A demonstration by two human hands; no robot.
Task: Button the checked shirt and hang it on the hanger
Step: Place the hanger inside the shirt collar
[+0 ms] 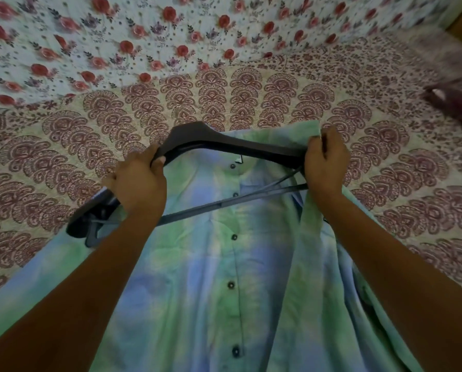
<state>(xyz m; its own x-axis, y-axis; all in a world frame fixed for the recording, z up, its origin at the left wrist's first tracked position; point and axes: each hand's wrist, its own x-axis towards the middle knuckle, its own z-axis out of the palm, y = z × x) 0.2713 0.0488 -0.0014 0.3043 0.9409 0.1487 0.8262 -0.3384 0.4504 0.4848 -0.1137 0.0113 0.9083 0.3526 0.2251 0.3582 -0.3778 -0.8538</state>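
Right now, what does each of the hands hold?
Left hand: grips the dark plastic hanger.
Right hand: pinches the green-blue buttoned shirt.

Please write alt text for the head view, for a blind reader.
Two hands hold a dark hanger over a buttoned green-blue shirt on a patterned bedspread. The left hand grips the hanger; the right hand grips the shirt's shoulder edge.

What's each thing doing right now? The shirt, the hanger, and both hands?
Shirt: lying front-up on the bedspread, visible buttons done up.
Hanger: lifted over the shirt's front, not inside it yet.
Left hand: grips one arm of the hanger.
Right hand: pinches shirt fabric by the hanger's other end.
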